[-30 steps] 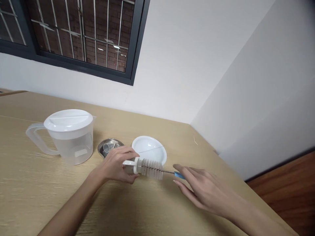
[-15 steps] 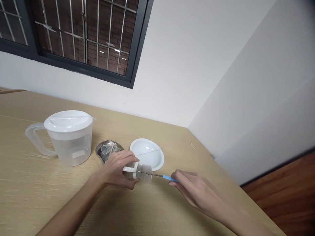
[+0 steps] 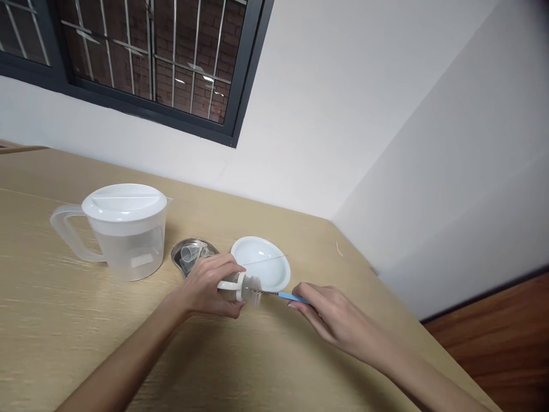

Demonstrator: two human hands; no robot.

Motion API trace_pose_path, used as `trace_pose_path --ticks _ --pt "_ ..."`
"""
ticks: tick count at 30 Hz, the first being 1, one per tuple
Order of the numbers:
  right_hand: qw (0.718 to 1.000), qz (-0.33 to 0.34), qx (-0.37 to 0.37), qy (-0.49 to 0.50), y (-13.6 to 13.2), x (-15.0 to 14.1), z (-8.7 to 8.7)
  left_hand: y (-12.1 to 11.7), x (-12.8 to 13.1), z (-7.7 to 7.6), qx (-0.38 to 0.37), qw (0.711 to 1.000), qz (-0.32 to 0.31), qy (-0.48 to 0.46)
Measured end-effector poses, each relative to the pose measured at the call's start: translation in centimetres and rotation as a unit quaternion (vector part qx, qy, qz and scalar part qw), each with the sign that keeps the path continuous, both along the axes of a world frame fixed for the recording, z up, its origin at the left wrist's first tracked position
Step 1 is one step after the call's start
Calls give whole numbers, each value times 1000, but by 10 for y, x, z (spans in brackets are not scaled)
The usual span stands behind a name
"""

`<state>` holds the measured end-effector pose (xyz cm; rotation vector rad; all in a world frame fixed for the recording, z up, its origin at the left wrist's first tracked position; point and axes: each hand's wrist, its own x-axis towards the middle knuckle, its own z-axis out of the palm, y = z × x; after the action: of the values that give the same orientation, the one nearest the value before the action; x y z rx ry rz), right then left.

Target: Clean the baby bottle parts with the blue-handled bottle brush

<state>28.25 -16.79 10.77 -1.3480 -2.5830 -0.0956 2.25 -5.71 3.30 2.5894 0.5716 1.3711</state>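
Observation:
My left hand [image 3: 213,286] is closed around a small clear bottle [image 3: 230,290] with a white collar and a white handle loop, tipped on its side with its mouth to the right. A bottle brush [image 3: 291,297] with a blue handle and a twisted wire stem is pinched in my right hand [image 3: 326,312]. Its pale bristles stand partly inside the bottle's mouth and partly outside. The hands cover much of the bottle's body and the end of the brush handle. Just behind the bottle lies a white oval bowl [image 3: 281,276].
A lidded clear plastic pitcher [image 3: 128,243] stands at the left on the wooden table [image 3: 206,366]. Near my left hand, a metal kidney dish [image 3: 176,264] holds clear plastic parts. White walls and a barred window [image 3: 150,57] rise behind.
My right hand has pushed the brush leftward, so fewer bristles show outside the bottle's mouth. The view has shifted slightly. My left hand keeps its hold.

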Motion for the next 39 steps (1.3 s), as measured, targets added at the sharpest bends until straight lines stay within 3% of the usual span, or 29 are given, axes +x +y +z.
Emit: trace_pose_path --ticks 8,15,17,20,22,25,28,30,35,39 --pt "996 -32 -79 27 8 -2 6 -1 1 2 0 1000 16 -14" --pt "988 -50 -138 38 1 -2 16 -1 2 4 17 999 11 27" --pt "986 -70 -131 79 -1 8 19 -1 1 8 15 999 20 20" --pt "967 -80 -68 233 2 31 14 2 -7 15 15 998 51 19" --pt "919 -49 -51 389 8 44 4 7 -17 19 13 996 86 32" --pt "799 20 -126 588 17 50 -17 15 -28 19 15 984 173 44" --pt "709 86 -213 667 22 37 -34 21 -32 16 6 970 235 63" --pt "666 127 -233 697 23 24 -40 24 -32 13 0 967 243 77" --pt "616 211 -247 718 24 2 -44 26 -29 9 -16 961 255 105" --pt "602 218 -258 723 26 -6 -46 26 -30 8 -23 957 265 113"
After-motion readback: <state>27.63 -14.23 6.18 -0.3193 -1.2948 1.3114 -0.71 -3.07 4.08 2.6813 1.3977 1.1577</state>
